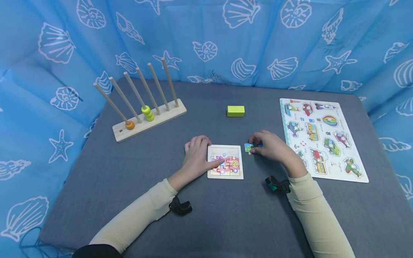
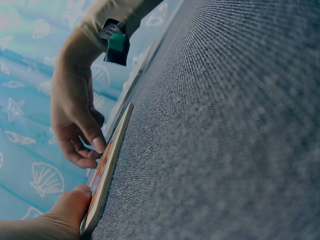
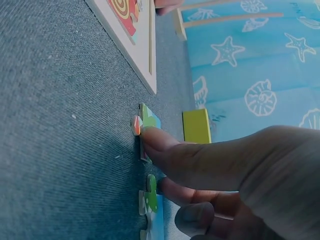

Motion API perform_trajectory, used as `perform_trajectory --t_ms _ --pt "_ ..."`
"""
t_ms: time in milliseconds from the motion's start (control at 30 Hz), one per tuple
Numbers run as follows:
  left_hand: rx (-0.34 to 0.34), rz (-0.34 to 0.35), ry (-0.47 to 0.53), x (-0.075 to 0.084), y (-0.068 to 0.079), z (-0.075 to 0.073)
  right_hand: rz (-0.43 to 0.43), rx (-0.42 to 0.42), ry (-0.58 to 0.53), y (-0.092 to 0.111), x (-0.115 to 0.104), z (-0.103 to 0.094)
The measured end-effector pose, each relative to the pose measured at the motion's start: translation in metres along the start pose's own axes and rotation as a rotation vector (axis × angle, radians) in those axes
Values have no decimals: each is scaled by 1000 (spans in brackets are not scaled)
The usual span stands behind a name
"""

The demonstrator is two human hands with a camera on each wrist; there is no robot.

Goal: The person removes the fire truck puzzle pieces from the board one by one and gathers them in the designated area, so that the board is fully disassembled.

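Note:
A small square jigsaw puzzle tray lies on the table, its lower part filled with pink and red pieces. My left hand rests at the tray's left side, thumb lying across the pieces and fingers along the left edge. To the right of the tray, my right hand pinches a green and blue puzzle piece with its thumb; its index finger is mostly hidden in the right wrist view. A second green and blue piece lies flat under the curled fingers of that hand.
A yellow-green block stands behind the tray. At the back left is a wooden peg rack with several beads. A white picture board with vehicle pieces lies on the right. A blue shell-patterned curtain hangs behind the table.

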State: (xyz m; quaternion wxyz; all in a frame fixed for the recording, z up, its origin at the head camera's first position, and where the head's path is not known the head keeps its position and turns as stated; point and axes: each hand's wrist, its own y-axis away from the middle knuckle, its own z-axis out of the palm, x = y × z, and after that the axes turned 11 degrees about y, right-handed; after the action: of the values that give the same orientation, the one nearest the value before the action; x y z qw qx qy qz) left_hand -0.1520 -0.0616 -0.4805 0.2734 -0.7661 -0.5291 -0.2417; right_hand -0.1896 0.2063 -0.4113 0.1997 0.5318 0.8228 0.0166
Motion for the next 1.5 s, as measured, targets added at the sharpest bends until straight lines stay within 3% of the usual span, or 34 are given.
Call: perform_trajectory --t_ms 233,433,533,800,1033,1167,1367,1500 --pt "-6 6 4 0 0 -1 19 0 -11 2 -2 -3" --pt "-8 7 7 0 0 -1 76 132 -105 9 -4 -15" --pt "-7 5 4 0 0 0 65 165 -147 13 -9 -14" --pt "-4 10 -11 0 0 0 -124 49 -100 17 -33 14" --pt "-20 42 -36 -1 0 0 -122 16 -85 15 -40 27" --pt "-48 100 -31 -2 0 0 -117 33 -99 14 -40 29" --pt "-119 276 -23 -4 1 1 -112 52 -96 12 -43 30" --pt "-131 297 -16 -4 1 1 -98 16 -111 9 -43 28"
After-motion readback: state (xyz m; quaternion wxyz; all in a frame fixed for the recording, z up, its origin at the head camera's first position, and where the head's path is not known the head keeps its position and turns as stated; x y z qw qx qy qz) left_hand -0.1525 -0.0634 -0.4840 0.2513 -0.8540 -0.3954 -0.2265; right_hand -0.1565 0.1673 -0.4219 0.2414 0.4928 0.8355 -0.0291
